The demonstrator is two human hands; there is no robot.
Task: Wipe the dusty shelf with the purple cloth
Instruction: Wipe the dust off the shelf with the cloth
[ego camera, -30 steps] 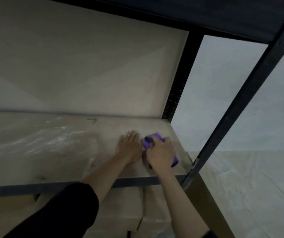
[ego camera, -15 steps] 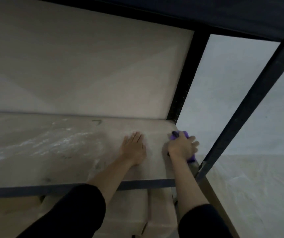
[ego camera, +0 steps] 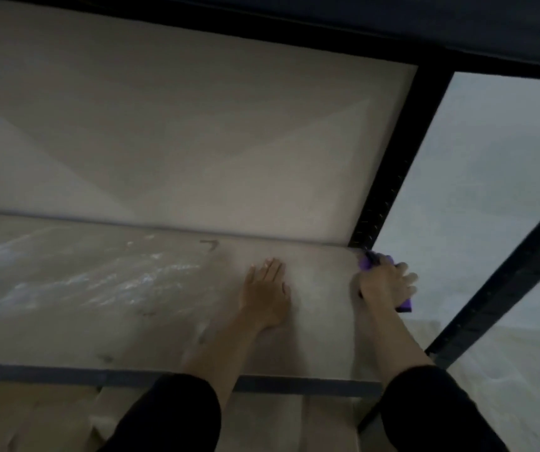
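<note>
A pale wooden shelf board [ego camera: 131,321] spans the view, with white dust streaks over its left half. My right hand [ego camera: 384,283] grips the purple cloth [ego camera: 367,261] at the shelf's right edge, near the back right corner; most of the cloth is hidden under the hand, with a bit showing at each end. My left hand [ego camera: 267,293] rests flat on the board, fingers straight, a little left of the right hand.
A black perforated post [ego camera: 384,190] stands at the back right corner and another black post [ego camera: 503,278] slants at the front right. A dark upper shelf [ego camera: 392,17] hangs overhead. Cardboard boxes [ego camera: 262,425] sit below the shelf's front rail.
My right hand has slid the cloth to the right and towards the back, from near the left hand to the shelf's right edge. The left hand has stayed put.
</note>
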